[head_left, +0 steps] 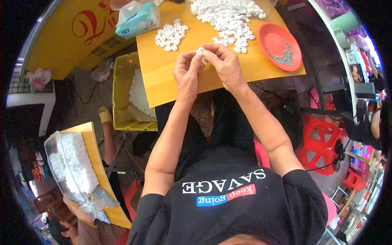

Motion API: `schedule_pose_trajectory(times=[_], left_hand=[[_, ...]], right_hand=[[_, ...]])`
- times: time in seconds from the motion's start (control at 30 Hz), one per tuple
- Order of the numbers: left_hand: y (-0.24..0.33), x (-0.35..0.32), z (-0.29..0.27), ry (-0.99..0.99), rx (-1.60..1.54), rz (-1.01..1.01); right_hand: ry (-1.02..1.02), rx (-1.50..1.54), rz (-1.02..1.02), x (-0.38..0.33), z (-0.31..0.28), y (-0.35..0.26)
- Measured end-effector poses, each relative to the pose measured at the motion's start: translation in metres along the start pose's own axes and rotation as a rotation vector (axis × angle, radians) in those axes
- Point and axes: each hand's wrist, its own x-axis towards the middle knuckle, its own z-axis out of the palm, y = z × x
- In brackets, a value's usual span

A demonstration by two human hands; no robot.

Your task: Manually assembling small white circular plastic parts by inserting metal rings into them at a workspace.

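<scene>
Above the near part of a yellow table, both my hands meet at one small white plastic piece with holes. The fingers of my left hand pinch it from the left, and my right hand pinches it from the right. Just beyond my left hand lies a small loose pile of similar white pieces. A much larger heap of white pieces spreads over the far side. To the right, a red plate carries small silvery metal pieces, too small to name.
A pack of tissues sits at the table's far left corner. Below the left edge stands a yellow crate with white contents. Farther left, a person is beside another table bearing a clear tub. Red stools stand right.
</scene>
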Motion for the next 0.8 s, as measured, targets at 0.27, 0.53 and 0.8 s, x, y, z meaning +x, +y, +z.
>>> schedule_pose_trajectory(times=[0.27,0.53,0.8], left_hand=[[0.027,-0.028,-0.009,-0.176,0.138,-0.018],[0.047,-0.047,-0.038,-0.199,-0.099,0.017],[0.046,-0.05,-0.042,-0.145,-0.127,0.095]], right_hand=[[-0.193,0.579,0.359,-0.024,0.009,-0.024],[-0.326,0.74,0.431,-0.042,0.046,-0.026],[-0.348,0.814,0.439,-0.045,0.054,-0.021]])
